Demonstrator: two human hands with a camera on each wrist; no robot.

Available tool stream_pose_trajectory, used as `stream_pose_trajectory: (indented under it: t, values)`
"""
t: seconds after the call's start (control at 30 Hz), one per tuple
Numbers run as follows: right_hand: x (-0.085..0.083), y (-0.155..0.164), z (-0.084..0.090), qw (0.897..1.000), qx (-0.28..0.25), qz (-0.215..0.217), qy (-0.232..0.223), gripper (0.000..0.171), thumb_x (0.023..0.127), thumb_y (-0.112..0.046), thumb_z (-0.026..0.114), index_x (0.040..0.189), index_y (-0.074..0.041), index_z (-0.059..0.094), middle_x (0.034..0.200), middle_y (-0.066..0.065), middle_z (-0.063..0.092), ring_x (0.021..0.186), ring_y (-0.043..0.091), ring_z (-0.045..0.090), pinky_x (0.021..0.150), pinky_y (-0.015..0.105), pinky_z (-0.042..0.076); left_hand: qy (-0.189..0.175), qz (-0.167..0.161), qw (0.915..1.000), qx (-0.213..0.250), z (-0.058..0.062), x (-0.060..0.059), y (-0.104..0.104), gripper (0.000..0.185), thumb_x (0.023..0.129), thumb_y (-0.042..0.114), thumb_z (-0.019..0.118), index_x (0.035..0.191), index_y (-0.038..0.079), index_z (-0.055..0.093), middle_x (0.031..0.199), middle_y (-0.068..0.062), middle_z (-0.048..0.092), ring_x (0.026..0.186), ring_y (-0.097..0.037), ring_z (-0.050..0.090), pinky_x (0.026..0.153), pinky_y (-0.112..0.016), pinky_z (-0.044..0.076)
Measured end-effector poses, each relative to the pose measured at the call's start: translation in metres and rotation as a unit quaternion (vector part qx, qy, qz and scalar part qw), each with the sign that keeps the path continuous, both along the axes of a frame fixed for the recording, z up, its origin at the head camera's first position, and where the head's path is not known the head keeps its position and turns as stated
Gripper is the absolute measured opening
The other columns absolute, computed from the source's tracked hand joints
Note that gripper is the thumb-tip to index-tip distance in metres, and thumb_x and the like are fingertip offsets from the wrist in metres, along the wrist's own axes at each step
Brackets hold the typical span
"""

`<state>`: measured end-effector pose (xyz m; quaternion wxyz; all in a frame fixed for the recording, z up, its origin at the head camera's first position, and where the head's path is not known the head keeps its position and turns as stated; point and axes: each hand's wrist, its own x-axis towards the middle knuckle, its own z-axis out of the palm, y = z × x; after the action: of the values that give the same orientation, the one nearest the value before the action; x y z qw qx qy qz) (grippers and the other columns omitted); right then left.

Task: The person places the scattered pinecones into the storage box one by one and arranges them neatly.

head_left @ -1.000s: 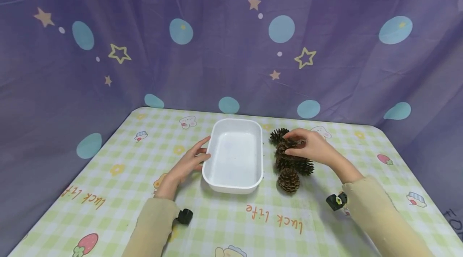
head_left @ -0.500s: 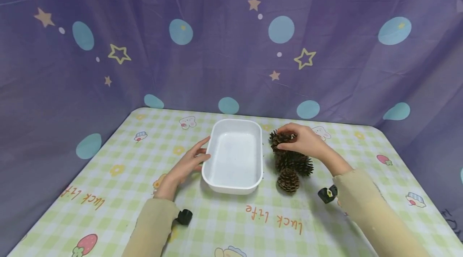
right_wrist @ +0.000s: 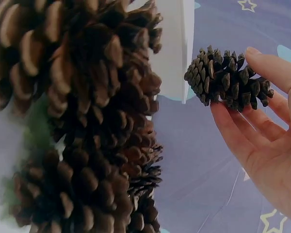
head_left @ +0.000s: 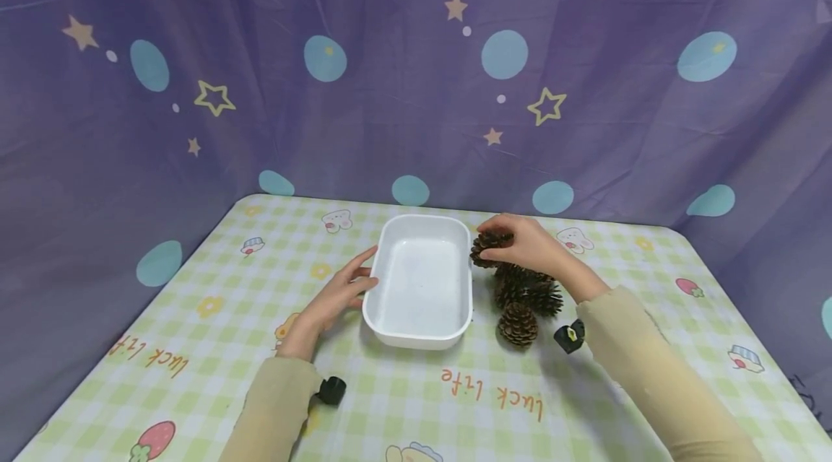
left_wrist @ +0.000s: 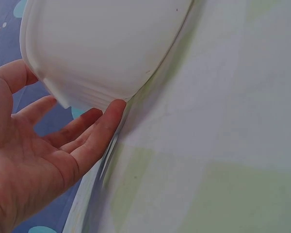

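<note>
My right hand [head_left: 529, 244] grips a brown pine cone [head_left: 492, 247] between thumb and fingers, close to the far right rim of the white rectangular dish [head_left: 421, 285]. In the right wrist view, this pine cone [right_wrist: 228, 77] lies sideways in the fingertips. My left hand [head_left: 334, 297] holds the dish's left side. In the left wrist view, one digit reaches over the rim of the dish [left_wrist: 102, 43], while other fingers of the left hand [left_wrist: 53, 145] touch its outer wall near the base. No contents show inside the dish.
Several more pine cones [head_left: 518, 325] lie clustered right of the dish. A green-and-white checked cloth [head_left: 214, 382] with printed pictures covers the table. Behind it hangs a purple curtain [head_left: 403, 137]. Black cameras [head_left: 332, 390] are worn at both wrists.
My right hand has moved left and slightly away from me, taking the pine cone from the cluster toward the dish's right rim. The left hand and dish have stayed put.
</note>
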<state>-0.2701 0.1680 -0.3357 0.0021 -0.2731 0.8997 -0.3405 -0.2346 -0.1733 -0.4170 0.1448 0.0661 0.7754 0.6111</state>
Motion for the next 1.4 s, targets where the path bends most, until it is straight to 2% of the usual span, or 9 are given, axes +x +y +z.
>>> stream_pose_trajectory:
  t: [0.13, 0.23, 0.43, 0.67, 0.9, 1.13, 1.3, 1.4]
  values:
    - [-0.006, -0.007, 0.000, 1.000, 0.012, 0.004, 0.025, 0.045, 0.076, -0.031, 0.074, 0.115, -0.013, 0.062, 0.113, 0.002, 0.061, 0.103, 0.021, 0.058, 0.084, 0.035, 0.052, 0.000, 0.001, 1.0000, 0.000, 0.000, 0.001, 0.000, 0.057, 0.093, 0.027, 0.051, 0.143, 0.036, 0.024, 0.133, -0.015, 0.038, 0.112, -0.030, 0.049, 0.080, -0.037, 0.053]
    - [-0.010, -0.012, 0.001, 0.999, 0.022, 0.006, 0.036, 0.044, 0.076, -0.031, 0.073, 0.115, -0.015, 0.062, 0.113, 0.001, 0.061, 0.103, 0.022, 0.057, 0.085, 0.035, 0.051, -0.001, 0.004, 1.0000, -0.003, 0.000, 0.001, -0.001, 0.057, 0.093, 0.026, 0.050, 0.142, 0.037, 0.025, 0.133, -0.014, 0.038, 0.113, -0.030, 0.049, 0.080, -0.037, 0.053]
    - [-0.015, -0.022, 0.001, 0.999, 0.028, 0.005, 0.018, 0.041, 0.077, -0.031, 0.072, 0.115, -0.019, 0.062, 0.116, 0.002, 0.059, 0.103, 0.022, 0.058, 0.080, 0.033, 0.053, 0.001, 0.002, 1.0000, 0.002, 0.002, 0.002, -0.001, 0.057, 0.093, 0.026, 0.050, 0.142, 0.038, 0.024, 0.133, -0.014, 0.039, 0.111, -0.030, 0.050, 0.080, -0.037, 0.054]
    - [-0.023, -0.031, 0.000, 0.999, 0.040, 0.001, 0.015, 0.042, 0.078, -0.032, 0.072, 0.117, -0.020, 0.061, 0.120, 0.003, 0.058, 0.104, 0.024, 0.058, 0.084, 0.039, 0.051, 0.001, 0.002, 1.0000, 0.003, 0.003, 0.002, -0.001, 0.057, 0.093, 0.026, 0.051, 0.142, 0.037, 0.024, 0.133, -0.014, 0.038, 0.109, -0.029, 0.051, 0.080, -0.037, 0.054]
    - [-0.030, -0.042, -0.004, 1.000, 0.026, 0.007, 0.002, 0.050, 0.078, -0.028, 0.072, 0.123, -0.014, 0.054, 0.116, 0.009, 0.060, 0.102, 0.028, 0.059, 0.085, 0.040, 0.051, 0.002, -0.005, 1.0000, 0.006, 0.000, 0.002, -0.001, 0.057, 0.094, 0.025, 0.050, 0.143, 0.036, 0.024, 0.132, -0.015, 0.038, 0.110, -0.030, 0.051, 0.081, -0.038, 0.053]
    - [-0.035, -0.055, -0.005, 0.999, 0.037, -0.014, -0.028, 0.044, 0.078, -0.029, 0.072, 0.118, -0.016, 0.058, 0.118, 0.004, 0.059, 0.107, 0.025, 0.056, 0.087, 0.038, 0.050, 0.000, -0.012, 0.9997, 0.019, -0.001, 0.001, -0.003, 0.058, 0.094, 0.026, 0.050, 0.143, 0.035, 0.022, 0.133, -0.017, 0.038, 0.111, -0.034, 0.051, 0.081, -0.040, 0.053]
    - [-0.037, -0.062, -0.006, 0.998, 0.042, -0.014, -0.046, 0.041, 0.079, -0.029, 0.071, 0.117, -0.018, 0.060, 0.117, 0.003, 0.059, 0.107, 0.024, 0.056, 0.086, 0.037, 0.050, -0.008, -0.023, 0.9991, 0.034, 0.011, 0.008, -0.001, 0.059, 0.095, 0.020, 0.048, 0.146, 0.028, 0.019, 0.133, -0.022, 0.036, 0.112, -0.039, 0.049, 0.084, -0.043, 0.052]
    - [-0.039, -0.066, -0.007, 0.997, 0.052, -0.016, -0.047, 0.041, 0.079, -0.030, 0.071, 0.117, -0.019, 0.059, 0.117, 0.002, 0.059, 0.107, 0.023, 0.056, 0.085, 0.037, 0.050, -0.005, -0.022, 0.9992, 0.032, 0.011, 0.008, -0.001, 0.058, 0.095, 0.022, 0.049, 0.145, 0.030, 0.020, 0.133, -0.021, 0.037, 0.112, -0.038, 0.049, 0.083, -0.042, 0.052]
